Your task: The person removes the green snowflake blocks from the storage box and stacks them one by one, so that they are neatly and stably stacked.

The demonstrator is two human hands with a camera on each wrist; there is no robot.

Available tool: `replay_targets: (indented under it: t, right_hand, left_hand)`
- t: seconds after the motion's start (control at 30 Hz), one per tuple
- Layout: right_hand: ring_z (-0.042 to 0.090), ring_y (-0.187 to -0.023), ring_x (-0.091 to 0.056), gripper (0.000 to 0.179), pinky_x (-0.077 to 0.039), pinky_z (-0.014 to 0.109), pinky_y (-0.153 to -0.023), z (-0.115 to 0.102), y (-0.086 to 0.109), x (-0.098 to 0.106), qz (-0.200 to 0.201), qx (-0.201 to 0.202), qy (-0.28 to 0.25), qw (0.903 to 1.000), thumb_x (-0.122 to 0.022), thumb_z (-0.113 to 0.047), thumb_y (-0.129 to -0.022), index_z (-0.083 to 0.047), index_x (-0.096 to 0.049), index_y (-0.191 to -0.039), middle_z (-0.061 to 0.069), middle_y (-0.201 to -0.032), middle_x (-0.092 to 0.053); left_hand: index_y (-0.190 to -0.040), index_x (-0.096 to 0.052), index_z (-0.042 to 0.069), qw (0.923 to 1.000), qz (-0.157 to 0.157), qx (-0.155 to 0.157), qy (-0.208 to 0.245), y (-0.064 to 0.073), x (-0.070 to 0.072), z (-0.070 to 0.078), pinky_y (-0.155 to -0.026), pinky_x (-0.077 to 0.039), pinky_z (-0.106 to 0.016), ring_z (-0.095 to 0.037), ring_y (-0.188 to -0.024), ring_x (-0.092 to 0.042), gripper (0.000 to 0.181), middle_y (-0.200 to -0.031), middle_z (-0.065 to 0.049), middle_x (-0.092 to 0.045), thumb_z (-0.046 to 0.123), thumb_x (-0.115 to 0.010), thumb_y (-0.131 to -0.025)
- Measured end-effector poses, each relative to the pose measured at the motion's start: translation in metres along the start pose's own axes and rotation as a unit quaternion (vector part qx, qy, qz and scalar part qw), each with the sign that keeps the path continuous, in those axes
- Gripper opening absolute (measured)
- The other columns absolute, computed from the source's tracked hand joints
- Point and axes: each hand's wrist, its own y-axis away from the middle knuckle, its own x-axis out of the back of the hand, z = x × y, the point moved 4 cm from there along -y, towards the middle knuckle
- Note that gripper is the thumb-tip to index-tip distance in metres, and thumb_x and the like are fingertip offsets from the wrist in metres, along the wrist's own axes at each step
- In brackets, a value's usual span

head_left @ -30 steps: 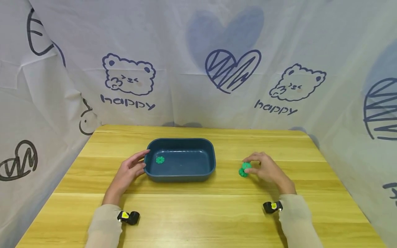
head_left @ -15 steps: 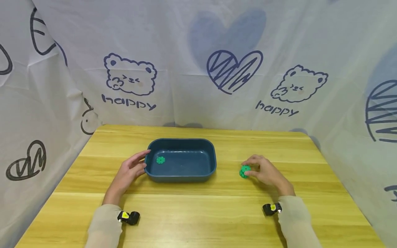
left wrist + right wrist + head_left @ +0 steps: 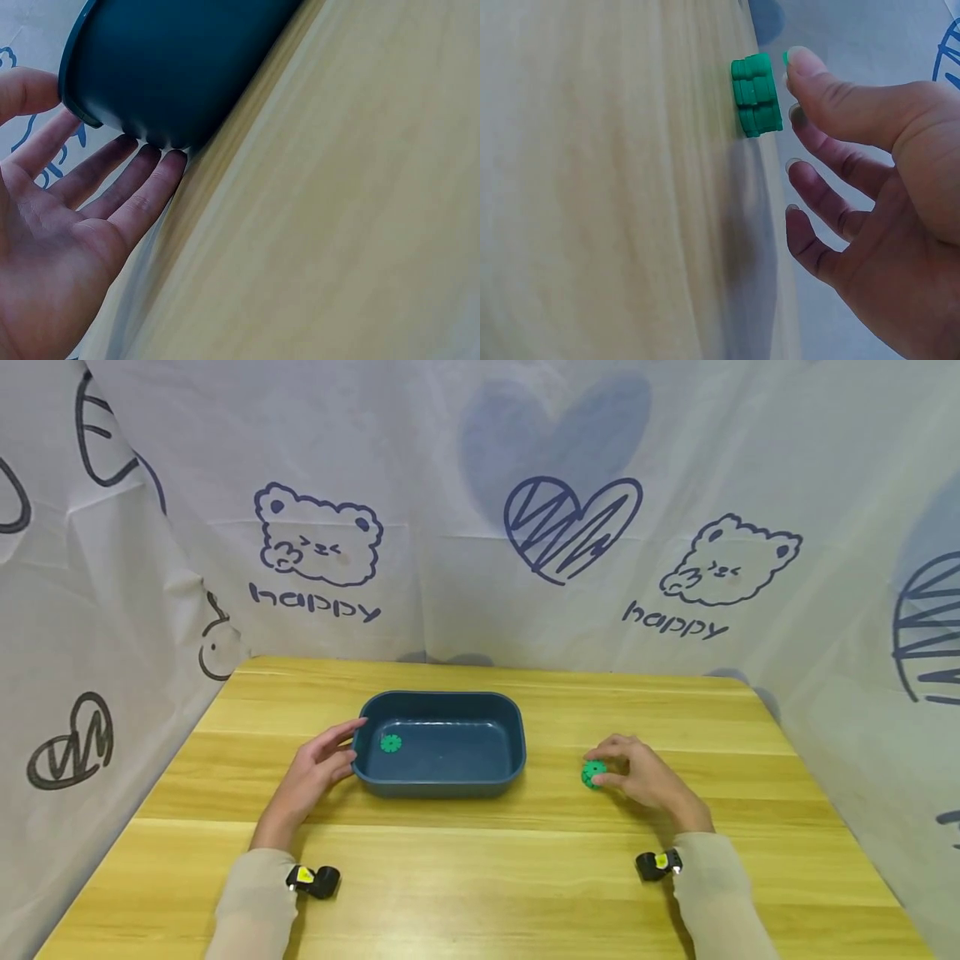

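Observation:
A dark blue rectangular bin (image 3: 438, 790) stands on the wooden table, with one green notched building disc (image 3: 391, 743) lying inside near its left end. My left hand (image 3: 309, 772) is at the bin's left end, fingers extended. In the left wrist view, several fingertips touch the outer wall (image 3: 172, 75) and the thumb meets the rim. To the bin's right, my right hand (image 3: 643, 777) pinches a green disc (image 3: 594, 768) between thumb and fingers, over a short stack. From the right wrist, that stack of green discs (image 3: 756, 96) sits just beyond the thumb tip; only a sliver of the held disc shows.
The table (image 3: 480, 885) has light wood grain and ends at a white printed cloth (image 3: 450, 602) behind and at both sides. Small black cameras (image 3: 322, 882) are worn at the wrists.
The disc in my right hand has shifted slightly down and now overlaps the stack beneath it in the head view. My left hand has stayed against the bin.

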Motion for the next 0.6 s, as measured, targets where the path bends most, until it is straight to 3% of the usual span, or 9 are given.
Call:
replay_targets:
  t: [0.6]
  right_hand:
    - [0.034, -0.120, -0.060, 0.037, -0.046, 0.060, -0.110, 0.0041, -0.0002, -0.0004, 0.012, -0.044, -0.007, 0.9990, -0.086, -0.024, -0.084, -0.011, -0.076, -0.117, 0.006, -0.118, -0.072]
  left_hand:
    - [-0.156, -0.044, 0.008, 1.0000, -0.001, 0.005, -0.002, -0.0007, 0.0004, -0.0010, -0.093, -0.056, -0.015, -0.006, -0.124, -0.060, 0.051, -0.163, -0.022, -0.039, 0.013, -0.052, -0.106]
